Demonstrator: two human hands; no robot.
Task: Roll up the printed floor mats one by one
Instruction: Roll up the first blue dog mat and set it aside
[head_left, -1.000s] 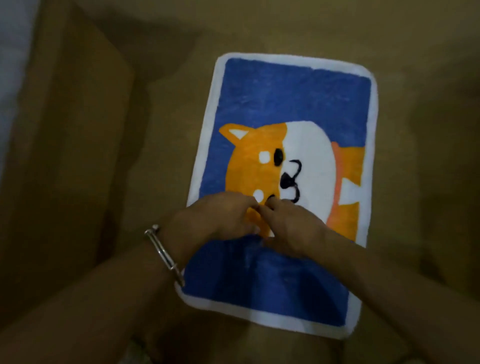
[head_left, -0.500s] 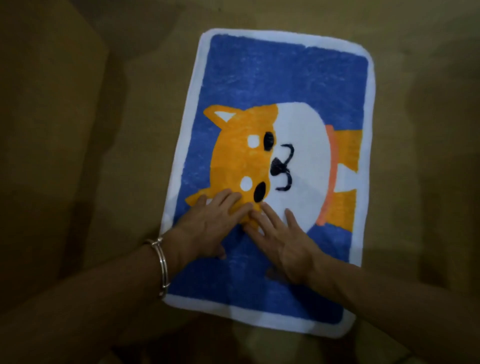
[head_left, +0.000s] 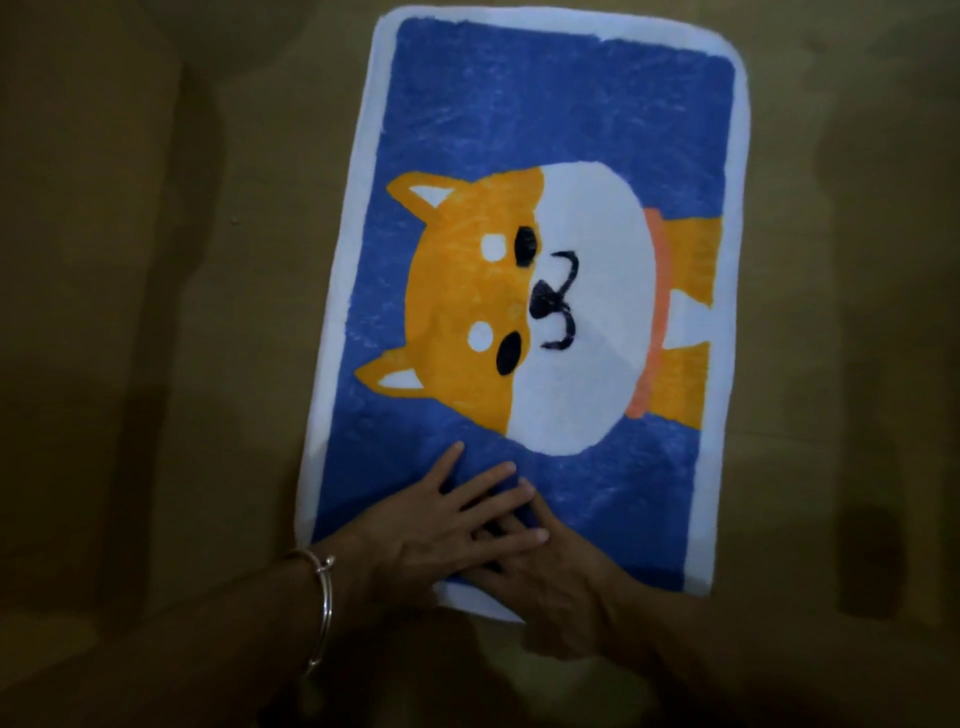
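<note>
The floor mat (head_left: 545, 104) is printed with a blue field framed in white. At its middle a dog's head is shown, half orange, half white, with black eyes, nose and mouth, white brow spots and a salmon collar. Around the mat dull brown floor (head_left: 130, 312) is seen; at its near corner, a silver bangle (head_left: 328, 608).

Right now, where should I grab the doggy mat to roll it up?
Take the mat by its near short edge, the white border, coming from the near side. It lies flat, its length running away, so that edge should roll straight forward. The left hand and right hand press flat just beyond it.
</note>
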